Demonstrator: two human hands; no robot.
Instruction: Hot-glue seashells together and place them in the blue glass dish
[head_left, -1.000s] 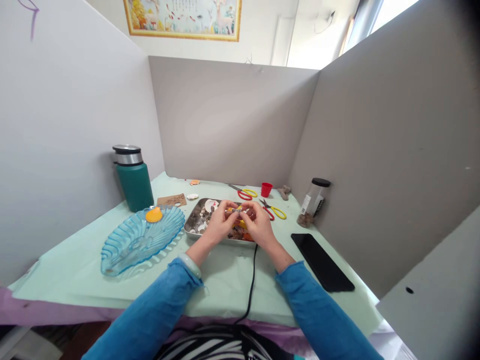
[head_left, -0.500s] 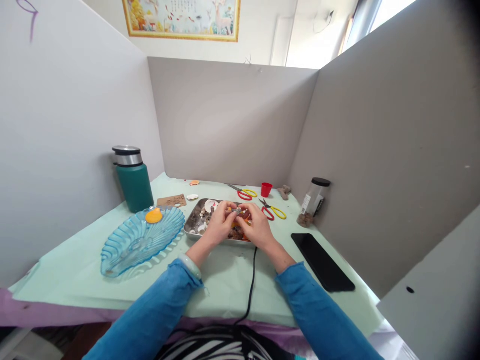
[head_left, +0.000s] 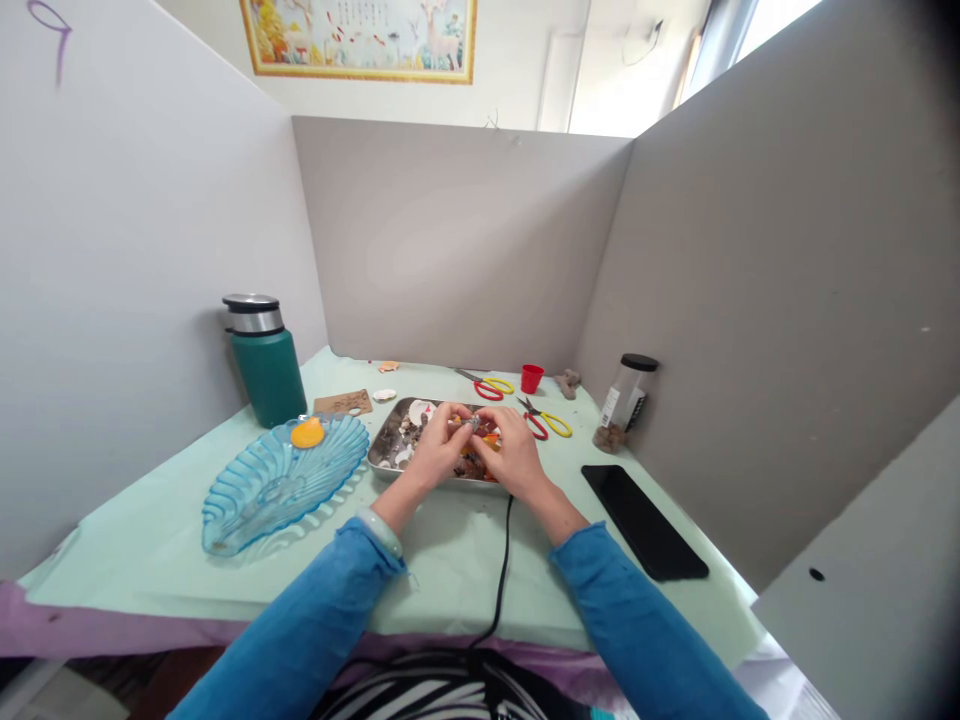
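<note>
Both my hands meet over a metal tray (head_left: 386, 462) filled with several shells and small pieces. My left hand (head_left: 431, 455) pinches a small grey object (head_left: 472, 423) at its fingertips. My right hand (head_left: 511, 455) has its fingers curled against the same object from the other side. I cannot make out what the small thing is. A blue shell-shaped glass dish (head_left: 281, 480) lies to the left of the tray with an orange shell (head_left: 307, 432) on it.
A green flask (head_left: 262, 360) stands at the back left. Two red-and-yellow scissors (head_left: 491, 386) (head_left: 546, 423), a red cup (head_left: 532, 378) and a jar (head_left: 622, 402) sit behind and to the right. A black phone (head_left: 643, 520) lies right; a black cable (head_left: 501, 570) runs toward me. Grey partitions wall three sides.
My hands have stayed over the tray, the fingers shifting slightly around the small object. The view has drifted a little.
</note>
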